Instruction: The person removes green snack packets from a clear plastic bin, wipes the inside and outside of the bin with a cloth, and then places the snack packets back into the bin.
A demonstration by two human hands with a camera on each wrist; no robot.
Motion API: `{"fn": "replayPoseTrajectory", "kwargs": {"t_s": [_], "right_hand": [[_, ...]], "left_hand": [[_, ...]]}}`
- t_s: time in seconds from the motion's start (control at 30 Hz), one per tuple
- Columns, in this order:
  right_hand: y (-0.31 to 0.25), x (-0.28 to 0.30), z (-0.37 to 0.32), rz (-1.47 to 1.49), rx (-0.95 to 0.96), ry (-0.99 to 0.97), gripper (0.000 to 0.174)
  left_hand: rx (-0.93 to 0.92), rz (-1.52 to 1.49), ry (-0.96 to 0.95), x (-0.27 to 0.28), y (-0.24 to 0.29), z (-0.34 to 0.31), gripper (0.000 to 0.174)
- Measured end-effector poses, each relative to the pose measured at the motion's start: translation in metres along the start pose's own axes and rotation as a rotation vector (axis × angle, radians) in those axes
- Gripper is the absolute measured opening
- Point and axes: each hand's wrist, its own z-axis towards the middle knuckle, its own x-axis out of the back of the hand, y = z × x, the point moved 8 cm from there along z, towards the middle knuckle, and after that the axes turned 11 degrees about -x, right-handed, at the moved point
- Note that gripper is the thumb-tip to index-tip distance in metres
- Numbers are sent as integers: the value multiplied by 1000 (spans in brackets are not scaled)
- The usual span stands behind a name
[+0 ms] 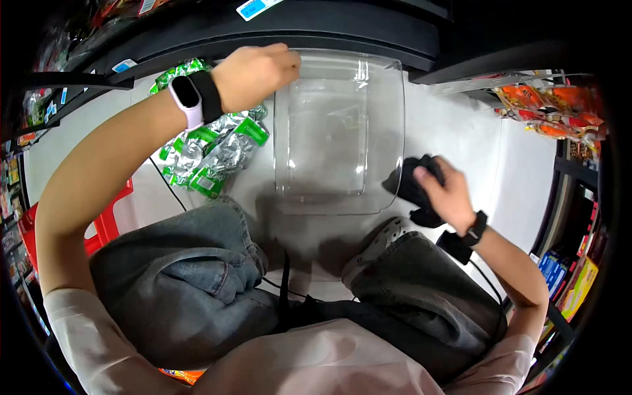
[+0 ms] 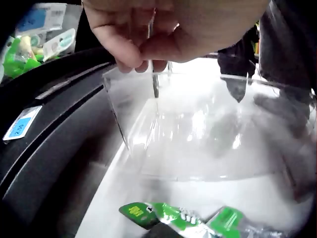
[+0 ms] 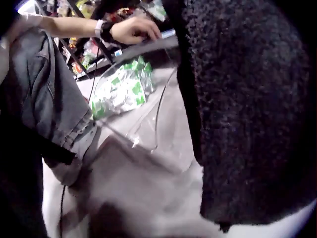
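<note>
My left hand [image 1: 257, 76] pinches the far left corner of a clear plastic bin [image 1: 385, 131] between thumb and fingers. The bin stands between my knees and the shelf, and its see-through walls catch the light. At its right side, my right hand [image 1: 451, 197] grips a bunched black cloth [image 1: 413, 184]. Up close in the right wrist view, the dark, fuzzy cloth [image 3: 247, 109] fills the right half and covers part of the bin. Silver and green packets [image 1: 230, 151] lie in a pile left of the bin, partly under my left forearm.
A black shelf edge [image 1: 329, 33] with a price tag [image 1: 257, 8] runs behind the bin. Orange snack packets [image 1: 553, 105] hang at the right. A red plastic stool [image 1: 108, 220] stands by my left knee. A thin cable [image 1: 168, 184] crosses the white floor.
</note>
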Motion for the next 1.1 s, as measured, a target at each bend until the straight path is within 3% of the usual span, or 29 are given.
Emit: {"fn": "replayPoseTrajectory", "kwargs": {"t_s": [0.23,0.27,0.3,0.37,0.43,0.47,0.57,0.6,0.63,0.7,0.77,0.83,0.87,0.93,0.97,1.1], "right_hand": [[-126,61,-30,-67,470,229,17],[-138,62,-34,-64,476,228,17],[-152,59,-38,-13,517,165,18],[-168,48,-40,41,564,94,20],[-178,32,-36,360,568,-180,37],[-182,24,-34,316,579,-232,46],[-194,2,-38,394,688,-409,52],[-197,-6,-40,407,657,-494,60],[-197,-9,-39,421,665,-512,60],[-190,-16,-33,374,645,-559,62],[-182,-12,-22,281,645,-478,59],[-170,-13,-10,354,612,-520,50],[-168,-14,-7,370,621,-536,50],[-158,-27,4,328,434,-530,43],[-155,-31,8,334,438,-548,43],[-150,-62,20,305,395,-607,39]], "left_hand": [[147,-209,329,64,16,-2,35],[139,-283,354,70,22,2,58],[143,-277,352,75,31,7,58],[192,-573,547,88,42,12,82],[202,-764,612,93,55,18,97],[280,-970,640,92,58,15,89],[546,-1006,691,84,46,-13,65],[603,-1142,704,81,45,-26,57],[679,-1166,622,77,42,-40,57],[685,-1197,660,74,36,-77,48],[748,-1158,731,72,23,-123,52],[862,-1265,737,68,16,-173,50],[896,-1260,801,65,13,-198,46],[1181,-1181,1036,53,17,-264,38],[1311,-1136,1163,46,24,-291,36],[1620,-943,1388,15,69,-433,41]]}}
